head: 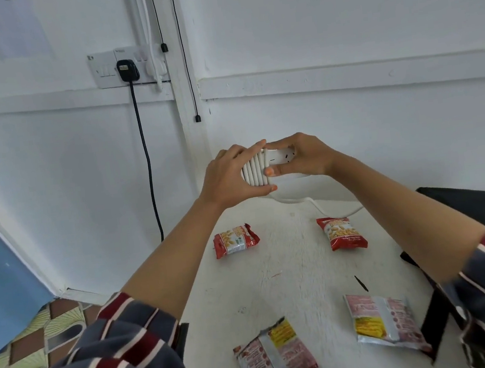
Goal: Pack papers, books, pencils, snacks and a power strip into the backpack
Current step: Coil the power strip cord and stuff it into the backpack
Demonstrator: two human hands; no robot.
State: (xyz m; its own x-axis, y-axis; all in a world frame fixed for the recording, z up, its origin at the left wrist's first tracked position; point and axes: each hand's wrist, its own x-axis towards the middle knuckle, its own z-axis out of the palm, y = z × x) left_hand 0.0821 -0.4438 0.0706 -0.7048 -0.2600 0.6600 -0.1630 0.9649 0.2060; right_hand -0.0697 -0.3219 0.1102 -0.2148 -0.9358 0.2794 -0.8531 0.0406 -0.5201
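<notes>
White plastic power strip (282, 156), its white cord (253, 172) wound in tight loops round one end, is held up over the far edge of the scuffed white table (292, 284). The left hand (228, 176) curls round the coiled cord, thumb beneath, fingers on top; the right hand (304, 155) grips the socket end. A black fabric object (479, 205) at the right is cut off, its inside unseen. Four red foil snack packets lie apart on the table: two far (235, 240) (342, 233), two near (278, 361) (384, 323).

Both arms outstretched, left hand (228, 175) and right hand (301, 156) curled, fingertips meeting
</notes>
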